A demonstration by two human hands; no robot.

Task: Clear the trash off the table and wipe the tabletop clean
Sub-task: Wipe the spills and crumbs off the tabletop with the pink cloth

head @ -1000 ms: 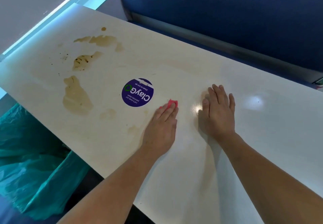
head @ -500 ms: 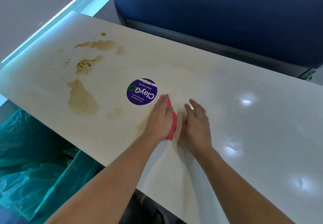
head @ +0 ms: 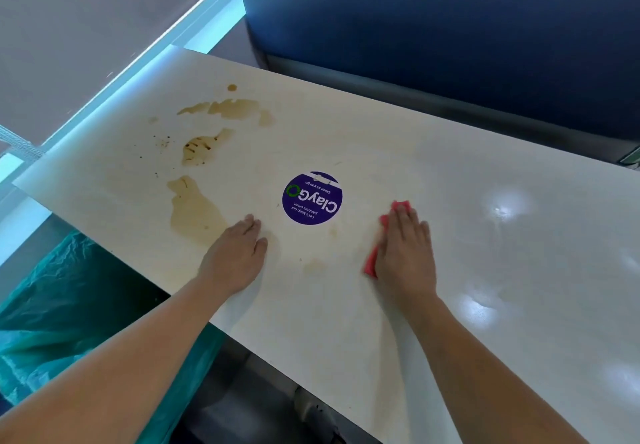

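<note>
In the head view, the right hand (head: pixel 405 253) lies flat at centre right of the frame, its fingers (head: pixel 403 222) straight and together. It presses the red cloth (head: pixel 371 261) onto the desk (head: pixel 485 270), and the cloth shows only at its left edge and fingertips. The left hand (head: pixel 235 256) rests palm-down and bare at centre left, fingers relaxed, gripping nothing. No trash shows on the desk, so wiping is probably the step in hand. The big brown stains (head: pixel 197 211) sit in the upper left, beyond the round sticker (head: pixel 312 198), with a faint spot (head: pixel 313 265) between the hands. It would be best to keep the palm's weight even, sweep left in overlapping strokes, and refold the cloth once it is soaked so it doesn't smear. The green bag (head: pixel 52 305) hangs at lower left.
</note>
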